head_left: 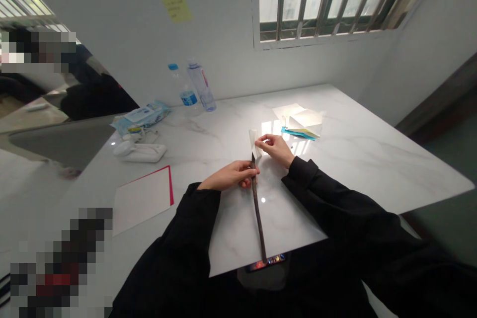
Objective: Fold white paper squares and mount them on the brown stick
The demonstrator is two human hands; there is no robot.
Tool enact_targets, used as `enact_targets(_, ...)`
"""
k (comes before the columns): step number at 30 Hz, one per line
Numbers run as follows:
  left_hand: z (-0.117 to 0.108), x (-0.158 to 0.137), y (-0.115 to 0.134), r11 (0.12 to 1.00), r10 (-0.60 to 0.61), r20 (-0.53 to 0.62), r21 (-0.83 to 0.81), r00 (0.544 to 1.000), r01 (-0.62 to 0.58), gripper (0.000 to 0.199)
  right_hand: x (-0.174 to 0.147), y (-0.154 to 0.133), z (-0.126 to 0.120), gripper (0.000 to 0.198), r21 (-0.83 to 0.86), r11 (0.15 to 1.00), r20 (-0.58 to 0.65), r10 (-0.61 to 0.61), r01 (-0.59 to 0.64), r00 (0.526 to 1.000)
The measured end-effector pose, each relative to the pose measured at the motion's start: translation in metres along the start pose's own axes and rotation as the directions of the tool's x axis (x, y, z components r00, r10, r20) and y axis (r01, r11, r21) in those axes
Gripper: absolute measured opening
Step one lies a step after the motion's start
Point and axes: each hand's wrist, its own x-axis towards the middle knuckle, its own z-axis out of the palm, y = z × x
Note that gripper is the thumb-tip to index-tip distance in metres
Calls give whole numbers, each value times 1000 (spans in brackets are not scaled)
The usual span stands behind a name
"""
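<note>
My left hand [238, 174] is closed around the upper part of a thin dark brown stick [258, 213], which slants down toward the table's near edge. At its upper end the stick meets a small folded piece of whitish paper [252, 140]. My right hand [275, 149] pinches that paper's right side between thumb and fingers. How the paper is fixed to the stick, if at all, I cannot make out. Below the stick's lower end lies a phone [276, 259] with a lit, colourful screen, partly at the table edge.
Cream papers [303, 119] over a blue sheet [298, 133] lie back right. A clear bottle [203, 87], a blue-capped bottle [188, 97], a wipes pack [143, 117], a white device [143, 151] and a red-edged notepad [143, 201] are left. Another person [93, 84] sits far left.
</note>
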Motion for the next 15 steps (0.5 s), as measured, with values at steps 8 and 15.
enact_targets(8, 4, 3, -2, 998, 43, -101, -47, 994, -48, 35, 1, 1, -1, 35, 77, 995, 1, 65, -65, 998)
enact_targets(15, 0, 19, -18, 947, -37, -475, -296, 879, -121, 32, -5, -5, 0, 30, 69, 996, 22, 55, -56, 998)
